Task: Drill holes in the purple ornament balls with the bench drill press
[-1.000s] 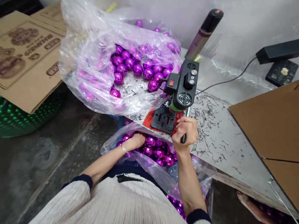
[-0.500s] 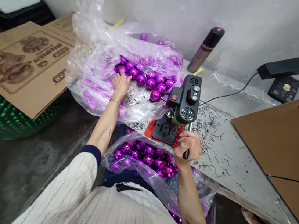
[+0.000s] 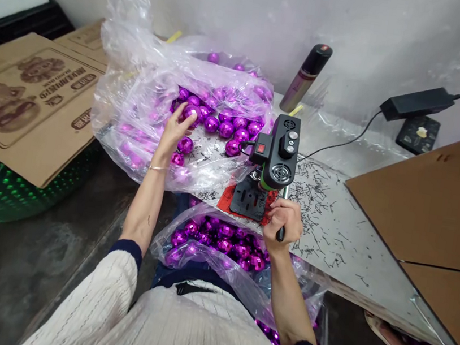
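Note:
My left hand (image 3: 173, 130) is in the mouth of a clear plastic bag (image 3: 126, 84), its thumb and fingers round a shiny purple disco-ball ornament (image 3: 191, 112). More purple balls (image 3: 225, 129) lie beside it in the bag, and two sit just below my wrist side. My right hand (image 3: 285, 223) is wrapped round the black-tipped lever handle (image 3: 280, 234) of a small black bench drill (image 3: 283, 151). Under the drill head, its slotted base (image 3: 248, 199) rests on a red sheet (image 3: 226, 198). The spot beneath the drill head is partly hidden.
A second plastic bag of purple balls (image 3: 224, 245) hangs open below the table edge. Dark shavings litter the white table (image 3: 357, 242). A spray can (image 3: 305, 77), a power adapter (image 3: 419, 105) and a cardboard box (image 3: 430, 212) stand around; flattened cardboard (image 3: 60, 131) lies left.
My left hand has drawn back slightly left and closed round a purple ball; two balls now show near its wrist. My right hand stays on the lever. The whole view has shifted a little.

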### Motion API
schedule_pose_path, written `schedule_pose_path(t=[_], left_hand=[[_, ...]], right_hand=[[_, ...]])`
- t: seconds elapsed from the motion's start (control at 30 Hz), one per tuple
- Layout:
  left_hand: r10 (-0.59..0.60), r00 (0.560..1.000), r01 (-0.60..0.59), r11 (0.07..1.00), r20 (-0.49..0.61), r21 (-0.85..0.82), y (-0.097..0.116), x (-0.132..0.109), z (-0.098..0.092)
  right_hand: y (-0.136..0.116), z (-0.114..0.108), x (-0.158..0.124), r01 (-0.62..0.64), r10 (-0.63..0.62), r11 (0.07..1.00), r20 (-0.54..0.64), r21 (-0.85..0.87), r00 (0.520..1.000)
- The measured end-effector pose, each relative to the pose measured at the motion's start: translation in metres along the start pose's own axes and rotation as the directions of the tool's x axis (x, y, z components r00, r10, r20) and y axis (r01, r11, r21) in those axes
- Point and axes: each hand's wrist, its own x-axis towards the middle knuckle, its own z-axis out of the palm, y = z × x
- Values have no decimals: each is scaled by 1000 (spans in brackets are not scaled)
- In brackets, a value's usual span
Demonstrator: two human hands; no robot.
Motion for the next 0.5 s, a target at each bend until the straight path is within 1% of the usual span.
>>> schedule_pose_path(t=[0.07,0.13,0.2,0.27,0.33,0.4,0.43,0.5], left_hand=[[-78,997,80,990,15,-121,12,-34,5],[-147,988,156,951,53,-267,17,-72,15],[-230,966,259,884,120,-390,14,-108,29],[-307,934,357,818,184,-450,3,-140,47],[-371,904,429,781,214,-455,-10,-164,67],[-405,890,457,783,211,-423,-23,-180,85],[-400,895,446,802,198,-397,-29,-185,94],[-336,929,368,871,154,-326,-40,-192,109]], right_hand=[[-1,0,1,-3,3,1000,1,4,1000],[-1,0,3,0,0,1000,3,4,1000],[-1,-1,4,12,-12,1000,10,-3,1000],[-1,-1,5,26,-26,1000,20,-10,999],[-1,-1,5,32,-32,999,29,-17,999],[-2,-2,5,33,-32,999,31,-23,999],[-2,-2,6,35,-34,999,30,-28,999],[-2,-2,6,44,-43,998,28,-41,999]])
